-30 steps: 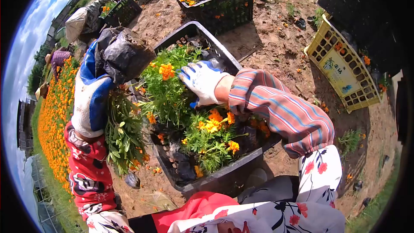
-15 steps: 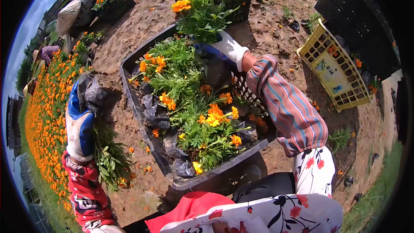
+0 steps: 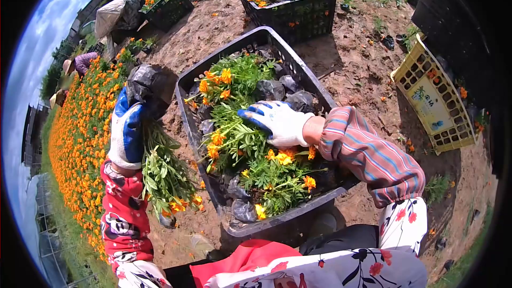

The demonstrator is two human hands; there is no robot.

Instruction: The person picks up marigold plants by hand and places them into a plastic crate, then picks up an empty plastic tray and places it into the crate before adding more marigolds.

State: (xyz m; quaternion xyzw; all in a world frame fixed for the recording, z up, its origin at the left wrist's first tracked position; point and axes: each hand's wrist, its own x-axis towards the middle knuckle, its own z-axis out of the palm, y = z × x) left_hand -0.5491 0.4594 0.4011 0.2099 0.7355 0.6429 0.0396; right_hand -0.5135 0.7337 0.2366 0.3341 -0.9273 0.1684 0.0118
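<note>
My left hand (image 3: 126, 132), in a white and blue glove, is closed around a marigold plant (image 3: 165, 173). Its black bagged root ball (image 3: 152, 88) points up, while the leaves and orange flowers hang down outside the crate. My right hand (image 3: 280, 121), gloved alike, lies over the marigolds in the black crate (image 3: 285, 218), fingers stretched toward the left. Leaves partly cover its fingertips. Orange and yellow blooms (image 3: 282, 157) surround it, and black-bagged root balls (image 3: 271, 90) sit behind it.
Behind stands another black crate (image 3: 290, 18) of bagged plants. A yellow crate (image 3: 434, 98) rests tilted at right beside dark stacked crates (image 3: 450, 26). Marigold rows (image 3: 85, 165) run along the left. A bent-over person (image 3: 120, 13) is by a crate (image 3: 168, 8) at far left.
My right hand has come from the far end of the crate, where it held a marigold plant, down onto the plants inside. My left hand has risen and moved right with its plant.
</note>
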